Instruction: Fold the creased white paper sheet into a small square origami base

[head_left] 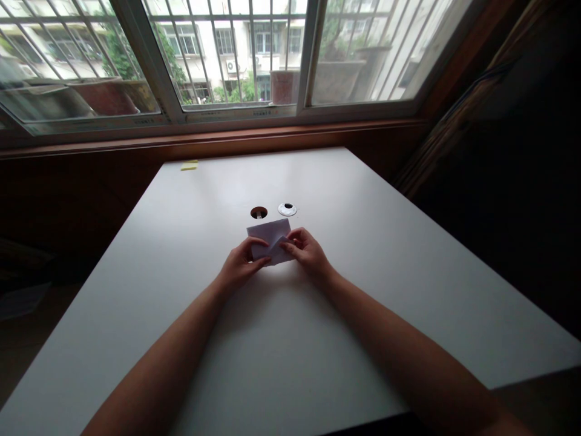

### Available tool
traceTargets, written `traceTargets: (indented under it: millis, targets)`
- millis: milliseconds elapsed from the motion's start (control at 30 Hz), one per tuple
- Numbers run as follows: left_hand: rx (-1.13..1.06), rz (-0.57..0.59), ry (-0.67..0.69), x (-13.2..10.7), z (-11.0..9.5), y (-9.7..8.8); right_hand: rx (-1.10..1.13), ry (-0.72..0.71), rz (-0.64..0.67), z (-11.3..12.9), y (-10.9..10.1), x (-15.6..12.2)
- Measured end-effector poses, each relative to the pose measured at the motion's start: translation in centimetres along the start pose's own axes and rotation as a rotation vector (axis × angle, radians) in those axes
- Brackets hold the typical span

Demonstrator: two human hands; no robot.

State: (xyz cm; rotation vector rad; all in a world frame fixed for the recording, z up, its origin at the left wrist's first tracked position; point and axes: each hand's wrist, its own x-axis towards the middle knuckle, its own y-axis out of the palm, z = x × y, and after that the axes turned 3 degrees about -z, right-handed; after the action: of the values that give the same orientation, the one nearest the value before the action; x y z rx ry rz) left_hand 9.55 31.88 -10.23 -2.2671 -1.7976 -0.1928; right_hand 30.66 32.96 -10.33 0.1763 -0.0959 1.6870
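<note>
A small piece of folded pale paper (pixel 269 230) is held between my hands over the middle of the white table (pixel 272 363). My left hand (pixel 241 260) grips its left side, with the thumb along the lower edge and the fingers near the upper part. On the right, my right hand (pixel 308 249) pinches a folded flap of the paper between thumb and fingers. The fold runs slantwise near the paper's middle. Fingers behind the sheet are partly hidden.
Just beyond the paper, the tabletop has a round hole (pixel 258 212) and beside it a round white cover (pixel 287 209) with a dark opening. Yellow tape (pixel 189 165) sticks to the far left corner. A barred window (pixel 236 54) stands behind the table.
</note>
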Motion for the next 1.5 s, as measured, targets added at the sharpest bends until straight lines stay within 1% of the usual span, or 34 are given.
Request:
traceTargets:
  millis: [200, 433, 600, 700, 833, 967, 1133, 1300, 1500]
  targets:
    - [-0.143, 0.084, -0.009, 0.0, 0.0, 0.2, -0.012, -0.089, -0.106, 0.3, 0.2, 0.0]
    - [-0.250, 0.182, 0.000, 0.1, -0.3, 0.3, -0.039, -0.113, -0.193, 0.5, 0.2, -0.1]
    - [-0.259, 0.195, -0.010, 0.1, -0.5, 0.3, -0.058, -0.130, -0.219, 0.7, 0.2, -0.2]
    - [-0.304, 0.228, -0.009, 0.1, -0.8, 0.3, -0.076, -0.131, -0.239, 0.8, 0.1, -0.3]
    - [-0.359, 0.262, -0.045, 0.1, -1.2, 0.1, -0.127, -0.131, -0.279, 1.2, 0.0, -0.5]
    - [-0.365, 0.253, -0.057, 0.1, -1.5, -0.1, -0.168, -0.130, -0.299, 1.4, 0.0, -0.6]
    - [-0.334, 0.222, -0.063, 0.0, -1.7, -0.4, -0.165, -0.136, -0.294, 1.4, -0.1, -0.6]
    - [-0.278, 0.165, -0.068, 0.0, -1.4, -0.5, -0.168, -0.144, -0.293, 1.3, -0.1, -0.6]
    - [-0.253, 0.129, -0.079, -0.1, -1.3, -0.5, -0.172, -0.144, -0.307, 1.4, -0.2, -0.5]
